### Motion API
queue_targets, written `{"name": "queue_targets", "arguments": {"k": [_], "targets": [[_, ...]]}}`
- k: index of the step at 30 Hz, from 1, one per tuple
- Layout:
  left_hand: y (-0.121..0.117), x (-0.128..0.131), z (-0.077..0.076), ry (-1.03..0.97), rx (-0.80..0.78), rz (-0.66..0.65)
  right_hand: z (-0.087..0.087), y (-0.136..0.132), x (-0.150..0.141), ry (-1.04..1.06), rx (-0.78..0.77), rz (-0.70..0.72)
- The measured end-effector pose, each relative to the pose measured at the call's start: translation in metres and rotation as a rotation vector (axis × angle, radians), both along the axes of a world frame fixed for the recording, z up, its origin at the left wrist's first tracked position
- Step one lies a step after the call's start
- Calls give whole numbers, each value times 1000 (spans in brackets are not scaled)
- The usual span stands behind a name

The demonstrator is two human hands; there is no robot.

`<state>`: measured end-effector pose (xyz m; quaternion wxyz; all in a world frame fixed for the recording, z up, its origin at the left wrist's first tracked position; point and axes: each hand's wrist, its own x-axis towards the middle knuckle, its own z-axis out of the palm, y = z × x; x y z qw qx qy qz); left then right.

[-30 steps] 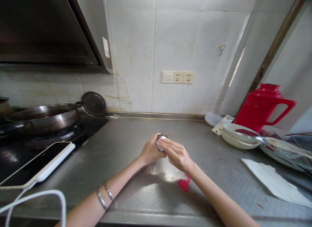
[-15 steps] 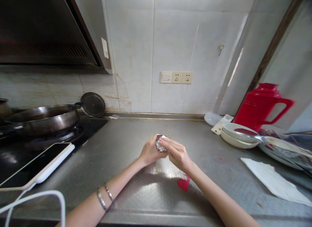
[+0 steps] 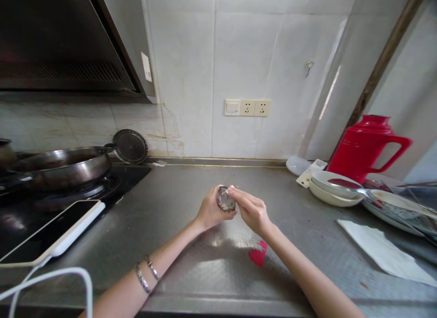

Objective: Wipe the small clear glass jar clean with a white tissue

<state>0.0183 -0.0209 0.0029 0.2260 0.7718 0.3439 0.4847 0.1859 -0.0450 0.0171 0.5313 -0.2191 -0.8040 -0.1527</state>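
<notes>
While a phone (image 3: 51, 231) lies leftmost, the left hand (image 3: 209, 212) clamps its fingers round a glass (image 3: 226, 202) over the tabletop (image 3: 184, 183); the right hand (image 3: 254, 214), fingers together, pinches a tissue (image 3: 226, 192) at the rim; farther right, bowls (image 3: 331, 197) sit by a flask (image 3: 362, 149).

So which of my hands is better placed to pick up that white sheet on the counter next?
Probably your right hand: it's nearer the white sheet, with only its fingertips at the glass, while your left hand is wrapped around it.
</notes>
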Motion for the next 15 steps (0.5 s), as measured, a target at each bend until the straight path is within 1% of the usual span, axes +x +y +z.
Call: {"name": "queue_targets", "arguments": {"k": [4, 7, 9, 13, 15], "targets": [[0, -1, 5, -37, -52, 66, 2, -9, -6, -108, 51, 45], [1, -2, 7, -55, -90, 77, 1, -11, -9, -142, 58, 53], [1, -1, 6, -50, -89, 67, 1, -8, -7, -113, 43, 53], [-1, 1, 4, -30, -68, 60, -1, 0, -1, 72, 0, -13], [-2, 2, 4, -24, -59, 69, -2, 1, -1, 72, -1, -26]]}}
